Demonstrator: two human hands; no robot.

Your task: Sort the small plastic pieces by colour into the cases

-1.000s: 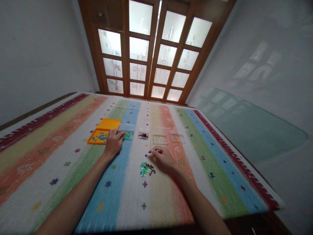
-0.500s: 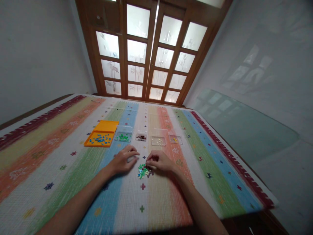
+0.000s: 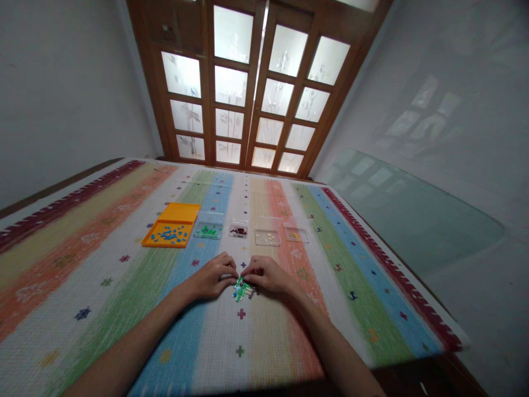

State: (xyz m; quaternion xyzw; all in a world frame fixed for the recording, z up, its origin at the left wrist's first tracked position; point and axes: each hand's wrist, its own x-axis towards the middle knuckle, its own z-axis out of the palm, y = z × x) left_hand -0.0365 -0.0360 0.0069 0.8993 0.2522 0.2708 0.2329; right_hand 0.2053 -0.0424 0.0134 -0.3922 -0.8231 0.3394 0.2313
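A small pile of bricks [image 3: 243, 291], green, blue, pale and dark brown, lies on the striped cloth between my hands. My left hand [image 3: 215, 277] is at the pile's upper left, its thumb and fingertips brought together. From the right, my right hand [image 3: 268, 274] reaches over the pile's upper edge with its fingertips pinched. Both sets of fingertips nearly meet over the bricks. Whatever is between the fingers is too small to make out.
Beyond my hands stands a row of open boxes: an orange box [image 3: 164, 244] with blue pieces, then clear boxes with green [image 3: 208, 238], dark brown [image 3: 238, 237], pale [image 3: 267, 244] and yellow pieces [image 3: 296, 241]. The striped tablecloth [image 3: 215, 342] extends toward glazed wooden doors [image 3: 251, 110].
My left hand has moved right to the pile, and its spread fingers have closed together. My right hand has shifted slightly left, toward the left fingertips.
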